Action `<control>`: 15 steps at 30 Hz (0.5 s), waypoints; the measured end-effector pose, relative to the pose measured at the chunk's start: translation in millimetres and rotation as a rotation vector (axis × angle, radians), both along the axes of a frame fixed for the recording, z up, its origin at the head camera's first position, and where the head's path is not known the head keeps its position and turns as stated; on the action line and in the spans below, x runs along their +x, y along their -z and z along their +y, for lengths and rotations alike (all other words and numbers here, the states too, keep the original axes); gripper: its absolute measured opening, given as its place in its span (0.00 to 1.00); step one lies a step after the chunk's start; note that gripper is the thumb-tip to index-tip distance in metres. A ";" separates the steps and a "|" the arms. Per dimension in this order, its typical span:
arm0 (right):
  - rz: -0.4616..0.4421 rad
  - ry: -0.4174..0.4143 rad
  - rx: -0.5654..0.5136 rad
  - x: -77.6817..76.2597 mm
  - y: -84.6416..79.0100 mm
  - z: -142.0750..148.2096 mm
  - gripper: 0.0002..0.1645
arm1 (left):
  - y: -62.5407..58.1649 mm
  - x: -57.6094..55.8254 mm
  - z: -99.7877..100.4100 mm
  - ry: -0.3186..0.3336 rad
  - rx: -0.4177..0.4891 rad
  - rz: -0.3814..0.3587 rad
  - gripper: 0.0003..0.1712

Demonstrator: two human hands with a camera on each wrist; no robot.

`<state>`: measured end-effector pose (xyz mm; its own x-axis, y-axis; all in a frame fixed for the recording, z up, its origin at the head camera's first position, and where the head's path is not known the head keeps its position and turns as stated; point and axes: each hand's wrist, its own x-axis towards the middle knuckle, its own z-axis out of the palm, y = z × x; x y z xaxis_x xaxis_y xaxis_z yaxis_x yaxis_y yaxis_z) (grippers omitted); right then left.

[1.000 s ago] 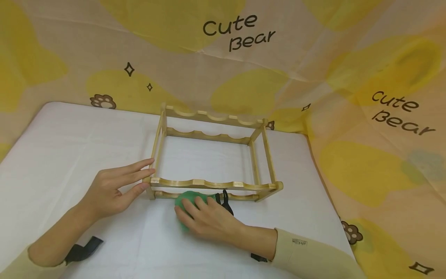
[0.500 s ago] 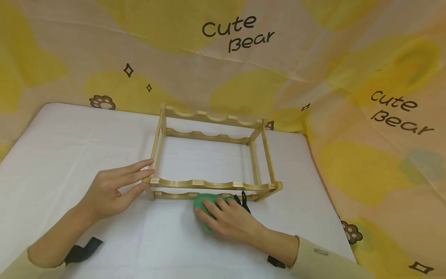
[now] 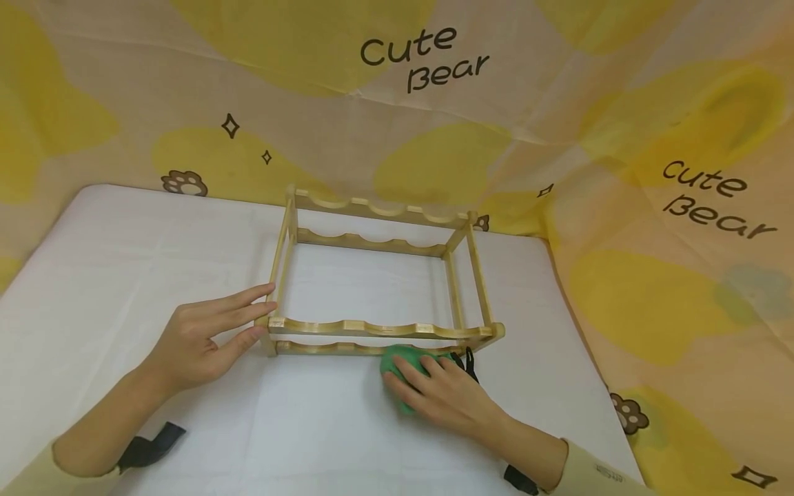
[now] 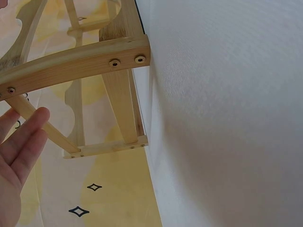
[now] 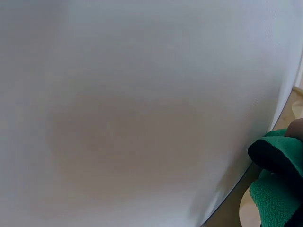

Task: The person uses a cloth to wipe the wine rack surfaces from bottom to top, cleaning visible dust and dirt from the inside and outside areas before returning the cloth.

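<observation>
A light wooden rack [image 3: 355, 326] with scalloped rails stands on the white-covered table. Touching its left front side is my left hand [image 3: 201, 341], fingers straight along the side bar and thumb at the corner. In the left wrist view, those fingers [image 4: 29, 149] lie against a slat of the rack's side, which has metal screws [image 4: 114, 63]. My right hand [image 3: 455, 399] grips a green cloth [image 3: 397, 359] with a black hanging loop [image 3: 470, 364], against the lower front rail near its right end. The right wrist view catches the fuzzy cloth [image 5: 272, 201] and its dark edging at the frame's right border.
White cloth covers the table [image 3: 143, 255] around the rack. Behind and to the right hangs a yellow patterned fabric [image 3: 651, 289] with "Cute Bear" lettering, close to the rack's back. Dark straps [image 3: 151, 444] hang at both wrists.
My right hand has slid rightward with the green cloth along the lower front rail, from left of its middle to near its right end. The left hand and rack have stayed put.
</observation>
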<state>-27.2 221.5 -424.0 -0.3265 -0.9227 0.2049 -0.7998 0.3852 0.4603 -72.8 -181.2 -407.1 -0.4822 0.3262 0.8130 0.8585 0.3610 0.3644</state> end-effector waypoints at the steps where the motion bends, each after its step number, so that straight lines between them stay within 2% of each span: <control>1: -0.001 0.006 -0.005 1.3 -0.3 2.6 0.24 | 0.2 0.0 0.1 -0.001 -0.002 -0.001 0.25; 8: -0.035 0.044 -0.028 11.9 -3.6 18.9 0.25 | 0.4 0.2 1.2 -0.009 -0.005 -0.008 0.27; 15: -0.056 0.109 -0.041 13.5 0.2 46.7 0.31 | -0.7 0.7 2.2 -0.017 -0.003 -0.020 0.27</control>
<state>-13.7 268.2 -424.2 -0.4363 -0.8725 0.2201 -0.7760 0.4887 0.3988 -72.1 -179.0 -406.4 -0.5039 0.3197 0.8025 0.8447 0.3768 0.3803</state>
